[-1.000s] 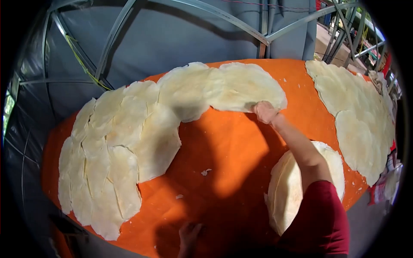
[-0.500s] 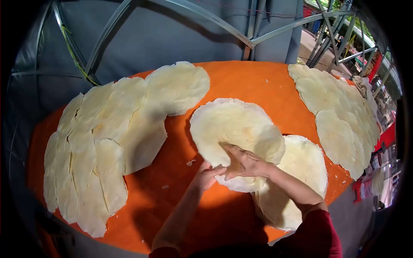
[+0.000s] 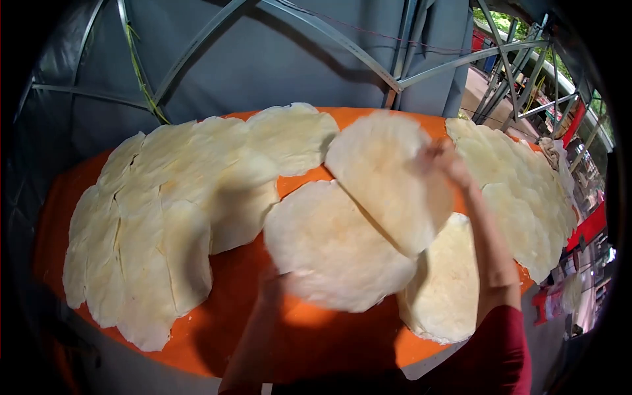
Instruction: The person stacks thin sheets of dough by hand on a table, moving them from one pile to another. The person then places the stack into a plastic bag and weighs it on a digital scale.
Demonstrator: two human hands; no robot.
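Observation:
My right hand, blurred, is closed on the right edge of a thin round flatbread and lifts it at a tilt. Partly beneath that one, a second flatbread spreads over the middle of the table. At its lower left edge is my left hand, smeared, with the thumb side against the rim and the fingers hidden. Under my right forearm lies a stack of flatbreads near the table's front edge.
Overlapping flatbreads cover the left side of the orange table. Another overlapping group lies on the right. Behind the table stand a grey sheet and metal struts.
The flatbread at the centre has parted into two overlapping pieces. My right hand has moved up and right with one; my left hand has shifted left at the other's edge.

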